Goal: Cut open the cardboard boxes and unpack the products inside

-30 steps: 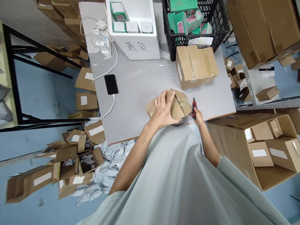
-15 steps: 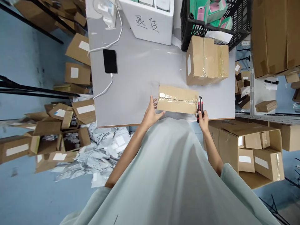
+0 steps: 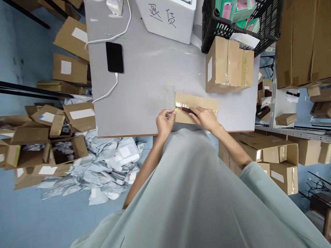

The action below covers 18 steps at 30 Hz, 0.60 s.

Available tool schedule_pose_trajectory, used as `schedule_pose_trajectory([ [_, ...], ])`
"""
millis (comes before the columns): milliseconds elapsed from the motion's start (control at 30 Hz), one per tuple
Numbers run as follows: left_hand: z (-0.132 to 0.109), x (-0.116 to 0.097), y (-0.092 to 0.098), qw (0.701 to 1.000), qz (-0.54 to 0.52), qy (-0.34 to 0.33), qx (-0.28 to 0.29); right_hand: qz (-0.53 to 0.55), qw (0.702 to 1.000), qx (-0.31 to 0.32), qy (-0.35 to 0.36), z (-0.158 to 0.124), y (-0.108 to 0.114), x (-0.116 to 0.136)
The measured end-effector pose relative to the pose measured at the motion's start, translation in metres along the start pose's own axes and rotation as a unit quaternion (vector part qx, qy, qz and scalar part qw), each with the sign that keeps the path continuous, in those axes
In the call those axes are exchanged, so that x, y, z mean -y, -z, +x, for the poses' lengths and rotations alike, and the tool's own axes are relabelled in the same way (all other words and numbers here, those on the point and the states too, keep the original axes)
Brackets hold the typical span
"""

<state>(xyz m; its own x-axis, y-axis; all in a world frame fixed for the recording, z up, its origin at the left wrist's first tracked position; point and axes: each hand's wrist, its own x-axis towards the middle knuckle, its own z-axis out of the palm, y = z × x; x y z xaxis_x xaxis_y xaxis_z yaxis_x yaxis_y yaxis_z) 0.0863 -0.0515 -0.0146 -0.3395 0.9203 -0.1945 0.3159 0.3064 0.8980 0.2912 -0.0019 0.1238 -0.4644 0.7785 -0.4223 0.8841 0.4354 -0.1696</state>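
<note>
A flat taped cardboard box (image 3: 200, 102) lies near the front edge of the grey table (image 3: 144, 86). My left hand (image 3: 164, 122) grips the box's left end, fingers curled on its corner. Resting on top of the box, my right hand (image 3: 205, 117) is closed round a red and black utility knife (image 3: 186, 110). The knife's tip points left along the tape seam, close to my left fingers.
A larger taped box (image 3: 227, 65) stands behind, next to a black crate (image 3: 261, 24) of green packets. A phone (image 3: 114, 57) on a white cable and a white foam box (image 3: 168, 19) sit further back. Opened cartons and grey mailing bags (image 3: 103, 168) litter the floor at left; cartons (image 3: 279, 162) stand at right.
The box was turned and laid flat near the table edge. My right hand carried the knife from the box's right end onto its top, and my left hand moved to the left corner.
</note>
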Motion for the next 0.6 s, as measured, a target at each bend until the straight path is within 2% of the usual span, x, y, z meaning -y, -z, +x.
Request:
schedule_pose_trajectory([
  [200, -0.004, -0.003, 0.0, 1.0, -0.01, 0.027, 0.003, -0.064, 0.996, 0.06, 0.017, 0.008, 0.025, 0.01],
  [400, -0.001, -0.001, 0.0, 1.0, 0.001, 0.015, 0.007, -0.097, 0.992, 0.078, 0.019, 0.009, 0.03, 0.021],
  [600, -0.003, 0.001, -0.006, 0.999, 0.032, -0.025, 0.013, -0.115, 0.989, 0.086, 0.028, 0.011, 0.032, 0.028],
])
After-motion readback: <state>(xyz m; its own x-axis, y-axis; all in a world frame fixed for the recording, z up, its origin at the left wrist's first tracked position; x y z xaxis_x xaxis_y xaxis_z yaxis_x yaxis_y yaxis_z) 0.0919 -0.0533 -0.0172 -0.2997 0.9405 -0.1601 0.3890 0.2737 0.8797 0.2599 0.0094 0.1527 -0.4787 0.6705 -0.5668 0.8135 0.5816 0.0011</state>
